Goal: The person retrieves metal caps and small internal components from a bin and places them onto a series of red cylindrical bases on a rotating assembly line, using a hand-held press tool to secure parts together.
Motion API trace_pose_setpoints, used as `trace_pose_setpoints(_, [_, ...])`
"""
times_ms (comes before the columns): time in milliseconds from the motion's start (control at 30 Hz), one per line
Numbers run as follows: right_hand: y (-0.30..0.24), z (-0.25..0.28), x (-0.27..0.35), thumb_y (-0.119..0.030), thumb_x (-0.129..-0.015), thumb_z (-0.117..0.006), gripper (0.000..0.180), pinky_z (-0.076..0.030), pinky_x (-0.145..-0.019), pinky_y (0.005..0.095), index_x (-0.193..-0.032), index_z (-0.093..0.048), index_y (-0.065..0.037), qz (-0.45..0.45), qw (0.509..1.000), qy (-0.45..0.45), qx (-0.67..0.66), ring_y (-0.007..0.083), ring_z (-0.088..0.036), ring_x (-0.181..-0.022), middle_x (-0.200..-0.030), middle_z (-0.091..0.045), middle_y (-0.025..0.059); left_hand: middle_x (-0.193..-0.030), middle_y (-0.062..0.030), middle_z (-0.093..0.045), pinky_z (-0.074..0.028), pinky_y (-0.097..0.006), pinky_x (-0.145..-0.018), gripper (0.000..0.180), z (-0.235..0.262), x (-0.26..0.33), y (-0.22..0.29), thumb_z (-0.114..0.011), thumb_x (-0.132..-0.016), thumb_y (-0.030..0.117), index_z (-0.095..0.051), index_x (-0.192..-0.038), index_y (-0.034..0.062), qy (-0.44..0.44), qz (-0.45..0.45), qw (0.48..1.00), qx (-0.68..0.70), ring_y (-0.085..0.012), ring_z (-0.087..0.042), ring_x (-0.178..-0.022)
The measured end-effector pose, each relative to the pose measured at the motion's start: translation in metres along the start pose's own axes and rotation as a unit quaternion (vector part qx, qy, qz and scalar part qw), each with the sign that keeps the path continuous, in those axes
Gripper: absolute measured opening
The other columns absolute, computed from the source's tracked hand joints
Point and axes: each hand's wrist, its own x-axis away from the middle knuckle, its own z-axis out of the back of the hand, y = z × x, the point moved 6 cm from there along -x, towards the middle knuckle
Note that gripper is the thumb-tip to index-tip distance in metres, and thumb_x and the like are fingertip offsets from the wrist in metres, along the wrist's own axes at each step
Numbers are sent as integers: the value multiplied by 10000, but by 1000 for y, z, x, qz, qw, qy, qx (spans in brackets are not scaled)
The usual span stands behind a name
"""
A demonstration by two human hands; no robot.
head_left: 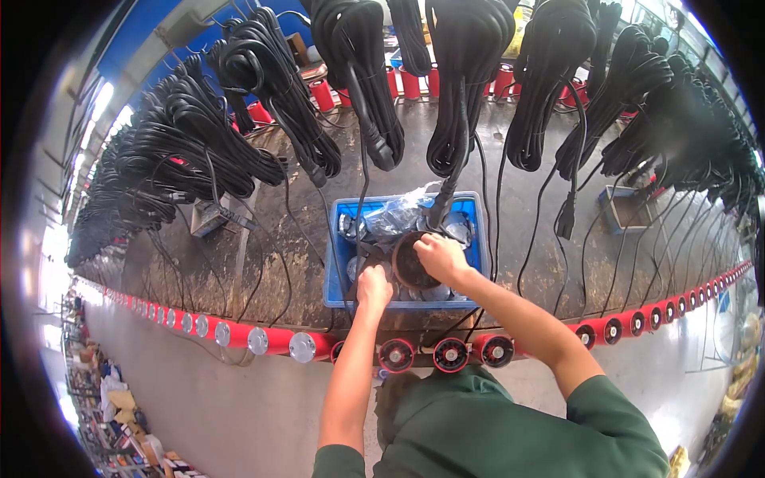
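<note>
Both my hands work over a blue plastic crate (328,279) on the bench in front of me. My right hand (441,256) has its fingers drawn together over a round dark bowl-like container (408,272) inside the crate; whatever is between the fingertips is hidden. Left of the bowl, my left hand (374,287) is closed, fingertips pointing down by the crate's left part. What it grips, if anything, cannot be made out. Grey round parts and a clear plastic bag (394,217) fill the far side of the crate.
Thick bundles of black cable (470,80) hang above the bench, their loose ends dangling around the crate. Red cylinders line the bench's front edge, some with grey caps (303,347), others with open black ends (451,355). Small trays (629,211) stand left and right on the worn bench.
</note>
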Motion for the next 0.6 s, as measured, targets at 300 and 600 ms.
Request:
trace_pose_setpoints(300, [-2,-30,-23,-126,-912,-664,93,-628,-737,403,-933,-744,-84,-57,990,-50,115,274,-784,-909,-975,-750,108,-929,-264,-758,-624,-501,-857,129,0,-15,2,-782,-787,90,-771,-875,-3,-21,-63,993,-93,-435,-763,-940])
trace_pose_setpoints(600, [8,-9,0,-102,-942,-625,86,-614,-743,446,-997,-659,-45,-127,990,-4,58,328,-767,-896,-1007,-726,158,-876,-228,-666,-560,-534,-831,141,91,43,31,-718,-839,84,-609,-902,19,45,-191,978,71,-446,-676,-922])
